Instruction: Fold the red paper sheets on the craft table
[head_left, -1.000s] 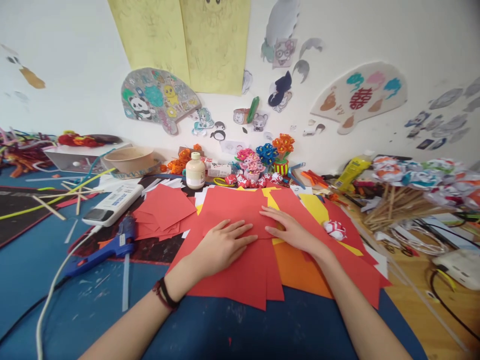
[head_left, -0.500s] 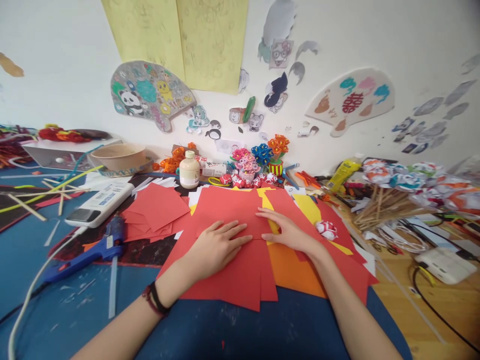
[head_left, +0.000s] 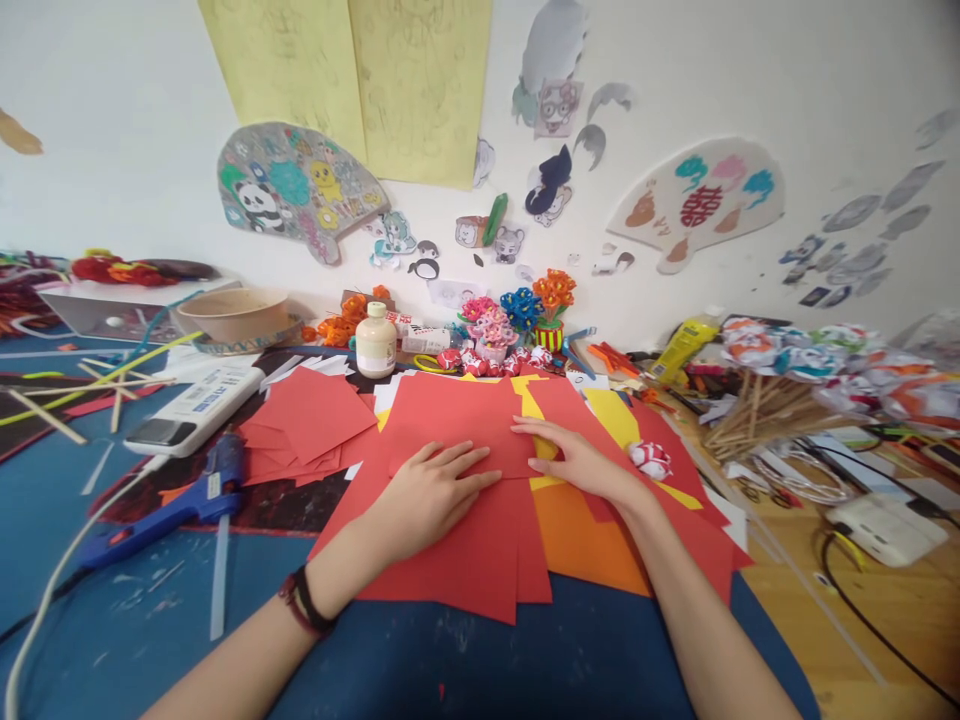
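Far left of the red sheet: box set back against the wall; nearer, loose sticks lying crossed. Left of the sheet on the blue mat: blue glue gun on its side, glue stick touching it. Behind the gun, still left of the sheet: white device with a white lead, then bowl.

On the wall, back left of the sheet: painted fan. Just left of the sheet: loose pile of small red cards. Back left corner: cream bottle, upright.

On the near left part of the sheet: left hand, palm down, with fingers straight and slightly spread, nothing grasped. Dark bands at the wrist. Under the sheet and jutting out nearer: bigger lower sheets, also red.

Behind the sheet: flowers, pink. At the right edge of the sheet: right hand, with fingers loosely bent and thumb apart, unclenched; can't tell how firm the fingertip contact.

Right of the sheet: orange sheet, then red-white ball. Back right: yellow bottle, tilted. Far right: bundle of paper balls on sticks, white adapter nearer.
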